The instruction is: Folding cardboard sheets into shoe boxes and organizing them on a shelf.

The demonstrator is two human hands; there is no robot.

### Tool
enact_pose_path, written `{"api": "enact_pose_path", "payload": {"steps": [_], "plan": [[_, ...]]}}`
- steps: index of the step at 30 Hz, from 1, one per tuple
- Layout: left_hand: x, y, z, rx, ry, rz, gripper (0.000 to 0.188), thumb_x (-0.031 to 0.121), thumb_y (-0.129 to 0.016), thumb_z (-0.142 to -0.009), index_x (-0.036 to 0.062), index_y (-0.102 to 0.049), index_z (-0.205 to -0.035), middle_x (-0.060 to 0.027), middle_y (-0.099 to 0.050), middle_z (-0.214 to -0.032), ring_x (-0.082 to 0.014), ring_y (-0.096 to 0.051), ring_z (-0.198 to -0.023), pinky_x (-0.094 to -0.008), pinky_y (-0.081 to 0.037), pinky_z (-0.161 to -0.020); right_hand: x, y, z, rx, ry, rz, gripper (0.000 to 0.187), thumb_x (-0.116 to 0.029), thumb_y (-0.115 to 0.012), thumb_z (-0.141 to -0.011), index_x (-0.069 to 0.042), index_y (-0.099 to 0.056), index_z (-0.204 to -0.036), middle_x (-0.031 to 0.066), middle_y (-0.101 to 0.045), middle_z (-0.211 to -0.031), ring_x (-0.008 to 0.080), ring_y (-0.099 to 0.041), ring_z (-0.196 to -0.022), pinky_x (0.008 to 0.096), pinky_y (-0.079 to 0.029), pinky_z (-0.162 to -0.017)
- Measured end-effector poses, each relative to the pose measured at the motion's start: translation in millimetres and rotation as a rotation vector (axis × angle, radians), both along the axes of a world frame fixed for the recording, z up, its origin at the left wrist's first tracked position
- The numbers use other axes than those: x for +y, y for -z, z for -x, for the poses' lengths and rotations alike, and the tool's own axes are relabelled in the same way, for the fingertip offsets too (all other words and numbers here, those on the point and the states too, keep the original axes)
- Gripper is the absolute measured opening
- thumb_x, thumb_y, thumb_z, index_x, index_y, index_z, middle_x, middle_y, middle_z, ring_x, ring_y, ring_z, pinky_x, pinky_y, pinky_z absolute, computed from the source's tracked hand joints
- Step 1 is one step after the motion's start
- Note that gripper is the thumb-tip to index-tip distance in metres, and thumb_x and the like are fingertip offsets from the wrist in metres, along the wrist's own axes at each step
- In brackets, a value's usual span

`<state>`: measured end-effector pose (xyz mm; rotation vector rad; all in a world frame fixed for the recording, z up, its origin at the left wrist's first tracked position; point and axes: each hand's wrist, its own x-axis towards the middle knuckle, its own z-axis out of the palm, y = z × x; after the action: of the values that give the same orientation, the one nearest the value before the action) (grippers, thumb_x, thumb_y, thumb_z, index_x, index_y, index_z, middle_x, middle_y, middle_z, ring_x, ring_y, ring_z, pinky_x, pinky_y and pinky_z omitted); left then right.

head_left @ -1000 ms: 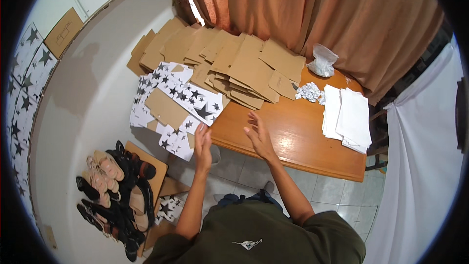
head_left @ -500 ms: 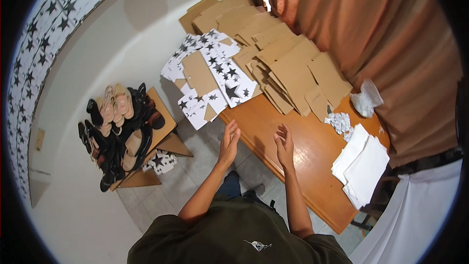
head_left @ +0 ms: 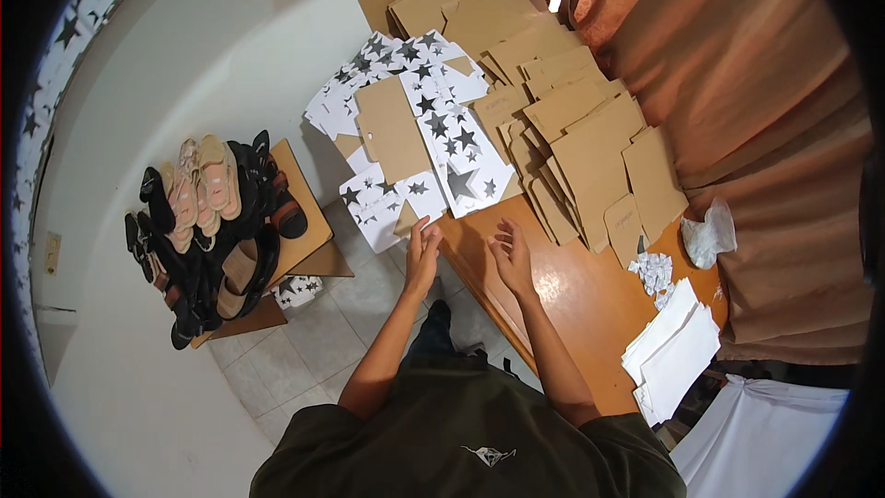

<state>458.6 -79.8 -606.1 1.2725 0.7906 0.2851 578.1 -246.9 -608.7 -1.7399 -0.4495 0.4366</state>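
My left hand (head_left: pixel 423 256) is raised with its fingers apart and holds nothing; it is close to the near edge of some flat white cardboard blanks with black stars (head_left: pixel 470 164). Over the wooden table (head_left: pixel 576 286), my right hand (head_left: pixel 510 256) hangs with loosely curled, parted fingers and nothing in them. A plain brown flattened panel (head_left: pixel 392 129) lies on top of the starred blanks. Right of these, overlapping brown flattened cardboard boxes (head_left: pixel 590 143) cover the far part of the table.
Sandals and shoes (head_left: pixel 217 231) crowd a brown stand (head_left: pixel 309 212) at left. On the table's right lie white paper sheets (head_left: pixel 673 346), crumpled paper bits (head_left: pixel 654 272) and a clear plastic bag (head_left: pixel 708 233). A brown curtain (head_left: pixel 756 129) hangs behind, a white cloth (head_left: pixel 765 438) at lower right.
My view has shifted as I moved closer to the starred blanks. Both hands are now nearer their front edge, still holding nothing.
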Motion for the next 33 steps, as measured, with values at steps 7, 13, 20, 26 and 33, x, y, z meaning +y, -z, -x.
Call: {"api": "enact_pose_path", "payload": {"steps": [7,13,20,26,33], "plan": [[59.0,20.6,-74.5,0.074,-0.018,-0.04,0.051,0.031,-0.065,-0.1,0.012,-0.048,-0.144,-0.0131,-0.056,-0.135,-0.0229,-0.056,-0.124,-0.0407,-0.047,-0.102,47.8,27.7,-44.7,-0.025,0.006,0.09,0.059,-0.021,-0.068,-0.096,-0.001,-0.044,-0.146,0.0188,-0.057,-0.131,0.0246,-0.059,-0.112,0.038,-0.051,-0.093],[89.8,66.8,-119.9,0.179,0.019,-0.282,0.061,0.024,-0.074,-0.092,0.0005,-0.046,-0.14,-0.0234,-0.061,-0.129,-0.0274,-0.067,-0.108,-0.0382,-0.055,-0.091,82.4,47.5,-73.2,-0.036,0.053,0.12,0.058,-0.025,-0.069,-0.095,-0.001,-0.048,-0.143,0.0193,-0.059,-0.129,0.0266,-0.062,-0.108,0.0391,-0.052,-0.09],[88.2,91.8,-140.0,0.202,-0.125,-0.213,0.06,0.007,-0.082,-0.081,0.0028,-0.048,-0.131,-0.0169,-0.071,-0.106,-0.0222,-0.07,-0.092,-0.0337,-0.057,-0.083,95.0,63.3,-92.6,-0.216,0.012,0.253,0.054,-0.024,-0.071,-0.093,-0.001,-0.052,-0.138,0.0203,-0.06,-0.125,0.0306,-0.063,-0.107,0.0394,-0.052,-0.089],[84.4,91.2,-143.5,0.217,-0.204,-0.156,0.017,0.002,-0.078,-0.084,-0.001,-0.069,-0.099,-0.0077,-0.072,-0.09,-0.014,-0.067,-0.08,-0.029,-0.054,-0.075,94.7,59.1,-90.3,-0.327,-0.087,0.385,0.052,-0.026,-0.071,-0.091,-0.002,-0.056,-0.134,0.0212,-0.059,-0.121,0.0375,-0.056,-0.112,0.0453,-0.044,-0.101],[102.2,58.5,-126.7,0.071,-0.256,-0.157,0.014,-0.001,-0.067,-0.093,0.0024,-0.06,-0.104,-0.0044,-0.066,-0.091,-0.0127,-0.061,-0.085,-0.0274,-0.049,-0.076,90.3,28.9,-89.6,-0.288,-0.09,0.289,0.052,-0.03,-0.068,-0.092,-0.007,-0.054,-0.137,0.0224,-0.056,-0.129,0.043,-0.05,-0.119,0.0497,-0.04,-0.104]]}}
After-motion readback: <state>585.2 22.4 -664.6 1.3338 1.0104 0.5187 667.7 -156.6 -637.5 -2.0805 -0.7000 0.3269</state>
